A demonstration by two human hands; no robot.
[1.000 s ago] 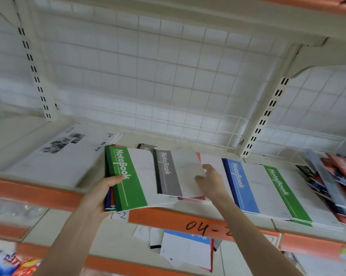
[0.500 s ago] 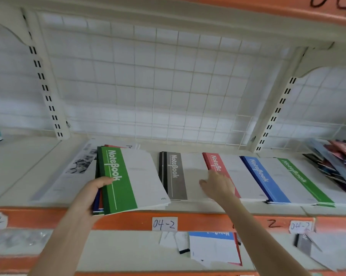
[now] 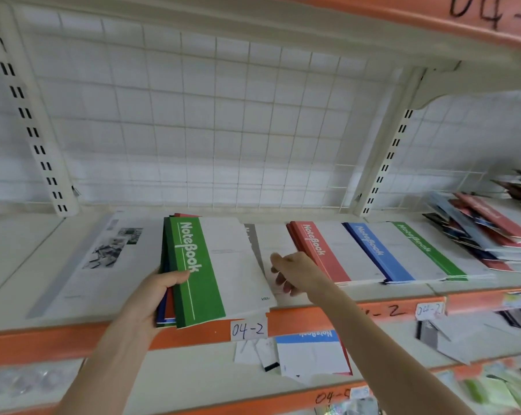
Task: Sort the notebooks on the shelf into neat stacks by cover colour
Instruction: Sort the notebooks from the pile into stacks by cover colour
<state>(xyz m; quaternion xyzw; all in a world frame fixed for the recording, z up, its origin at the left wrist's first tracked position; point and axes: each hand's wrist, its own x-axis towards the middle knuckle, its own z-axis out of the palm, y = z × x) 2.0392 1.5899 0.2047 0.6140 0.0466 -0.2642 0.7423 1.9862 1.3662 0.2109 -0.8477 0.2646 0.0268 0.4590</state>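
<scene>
My left hand (image 3: 151,295) grips the spine side of a stack of notebooks with a green notebook (image 3: 193,265) on top and blue and red covers under it. The stack sits tilted at the shelf's front edge and covers the left part of a grey notebook (image 3: 271,241) lying flat. My right hand (image 3: 292,274) hovers over the grey notebook's white cover with loosely bent fingers touching it near the front. To the right lie a red stack (image 3: 319,250), a blue stack (image 3: 373,250) and a green stack (image 3: 424,247), side by side.
A large white booklet (image 3: 103,259) lies left of my held stack. A messy pile of mixed notebooks (image 3: 486,229) fills the far right. The shelf has an orange front rim (image 3: 313,319) and a wire grid back. More notebooks (image 3: 310,351) lie on the lower shelf.
The grey notebook went from my right hand down onto the shelf left of the red stack. My left hand's stack slid right over its edge, and my right hand drew back toward the front.
</scene>
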